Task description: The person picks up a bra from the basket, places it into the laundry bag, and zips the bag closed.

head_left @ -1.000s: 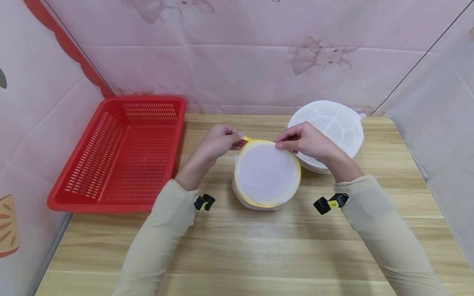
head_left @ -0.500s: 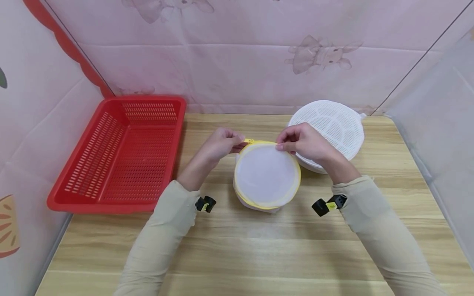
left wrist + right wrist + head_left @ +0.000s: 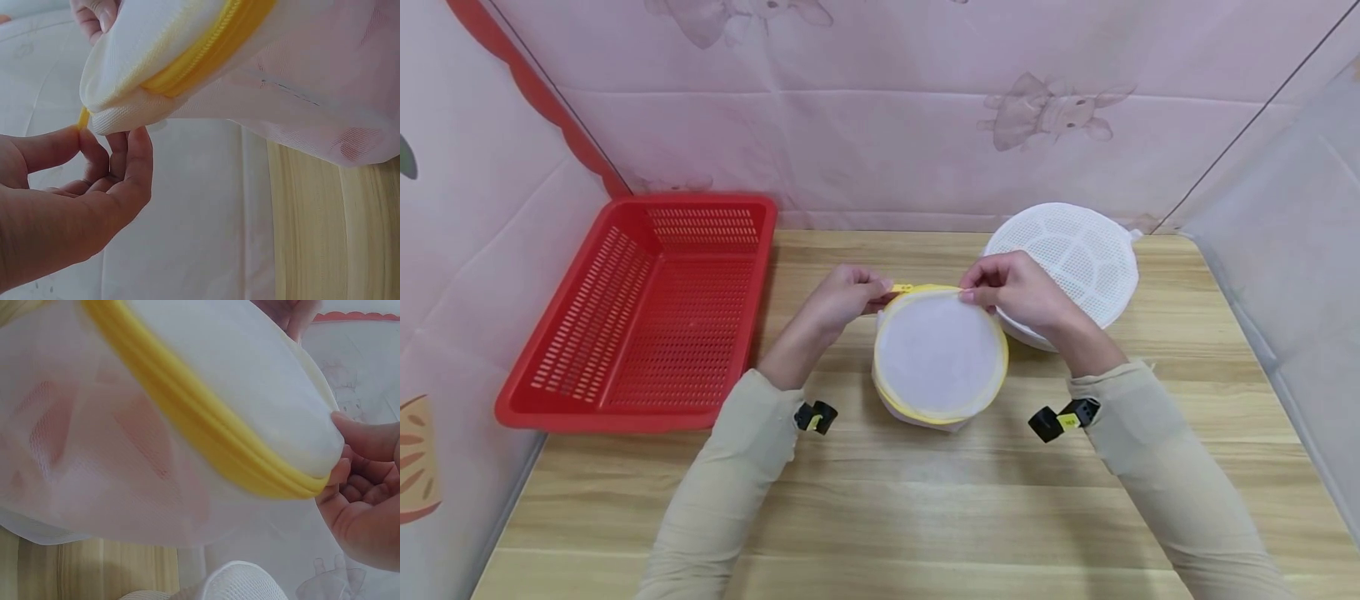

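A round white mesh laundry bag (image 3: 940, 358) with a yellow zipper around its top stands in the middle of the table. My left hand (image 3: 846, 296) pinches the yellow zipper pull (image 3: 84, 117) at the bag's back left, between thumb and forefinger. With thumb and fingertips, my right hand (image 3: 1018, 287) grips the edge of the bag's lid at the back right. In the right wrist view the yellow zipper (image 3: 212, 422) runs along the rim up to those fingers (image 3: 369, 437). Pinkish patches show through the thin mesh side (image 3: 106, 444).
A red plastic basket (image 3: 748, 333) with slotted walls stands at the left. Behind my right hand lies a larger white round mesh bag (image 3: 1090, 258), close to the back wall (image 3: 880, 158). The wooden table (image 3: 925, 517) runs up to this wall.
My left hand has shifted slightly toward me with the zipper pull, which now lies flatter. The right hand keeps its grip on the rim, and its forearm has moved slightly left.
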A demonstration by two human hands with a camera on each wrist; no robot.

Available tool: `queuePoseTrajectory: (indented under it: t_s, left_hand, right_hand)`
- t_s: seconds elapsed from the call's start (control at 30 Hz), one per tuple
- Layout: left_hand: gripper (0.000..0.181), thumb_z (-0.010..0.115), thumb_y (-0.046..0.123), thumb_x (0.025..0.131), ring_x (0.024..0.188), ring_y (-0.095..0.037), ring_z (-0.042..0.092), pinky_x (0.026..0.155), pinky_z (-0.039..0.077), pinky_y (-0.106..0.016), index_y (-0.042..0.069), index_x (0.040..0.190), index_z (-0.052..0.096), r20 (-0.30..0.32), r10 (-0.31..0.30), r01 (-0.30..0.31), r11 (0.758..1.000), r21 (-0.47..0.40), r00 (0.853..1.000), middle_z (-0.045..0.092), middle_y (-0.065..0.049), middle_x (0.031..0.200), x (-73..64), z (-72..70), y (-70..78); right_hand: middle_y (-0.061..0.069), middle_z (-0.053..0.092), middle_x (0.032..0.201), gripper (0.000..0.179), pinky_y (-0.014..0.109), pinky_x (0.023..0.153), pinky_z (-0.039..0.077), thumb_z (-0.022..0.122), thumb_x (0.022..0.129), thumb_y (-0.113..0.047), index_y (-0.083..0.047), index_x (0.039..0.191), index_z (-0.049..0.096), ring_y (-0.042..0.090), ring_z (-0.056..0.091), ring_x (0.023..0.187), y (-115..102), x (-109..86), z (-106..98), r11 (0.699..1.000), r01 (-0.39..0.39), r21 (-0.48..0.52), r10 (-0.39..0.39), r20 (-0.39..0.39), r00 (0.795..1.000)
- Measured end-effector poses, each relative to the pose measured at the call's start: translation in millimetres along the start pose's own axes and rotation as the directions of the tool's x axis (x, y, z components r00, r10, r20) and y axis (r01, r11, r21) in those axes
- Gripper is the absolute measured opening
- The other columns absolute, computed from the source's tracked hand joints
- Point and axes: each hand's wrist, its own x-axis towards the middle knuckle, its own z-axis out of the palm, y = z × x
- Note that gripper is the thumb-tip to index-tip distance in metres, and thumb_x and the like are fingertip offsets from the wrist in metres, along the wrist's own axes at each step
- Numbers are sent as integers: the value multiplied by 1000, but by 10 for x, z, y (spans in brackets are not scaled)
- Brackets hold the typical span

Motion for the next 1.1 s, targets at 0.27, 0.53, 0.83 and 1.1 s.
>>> queuePoseTrajectory:
  t_s: [0.27,0.53,0.83,1.1]
  left_hand:
    - [16,45,0,94,82,-20,60,86,48,-35,-13,93,53,3,-5,5,1000,-27,1000,59,-19,92,-15,-100,-49]
    - [13,45,0,94,76,-15,61,88,46,-37,-10,95,52,5,-17,17,996,-90,1000,60,-17,90,-44,-163,-64]
    - [15,43,2,95,69,-9,58,89,45,-39,-11,96,52,-11,-12,10,991,-137,1000,58,-11,81,-16,-161,-52]
    - [24,42,13,98,79,-15,56,81,50,-32,-9,103,51,-24,-34,33,998,-60,999,55,-13,94,37,-184,-184]
  right_hand:
    - [3,57,70,11,24,53,44,63,82,1,11,84,60,11,48,56,58,-40,-72,997,-15,77,19,-46,999]
    - [0,58,68,7,22,55,43,63,83,2,8,85,61,9,49,57,104,-62,-50,984,-34,172,49,-86,995]
    - [-2,58,69,2,19,55,43,60,83,5,6,85,62,9,49,58,168,-49,-4,966,26,257,10,-138,990]
    - [1,58,68,16,19,54,45,56,84,9,-4,77,63,10,51,57,314,-56,38,885,45,463,62,-214,975]
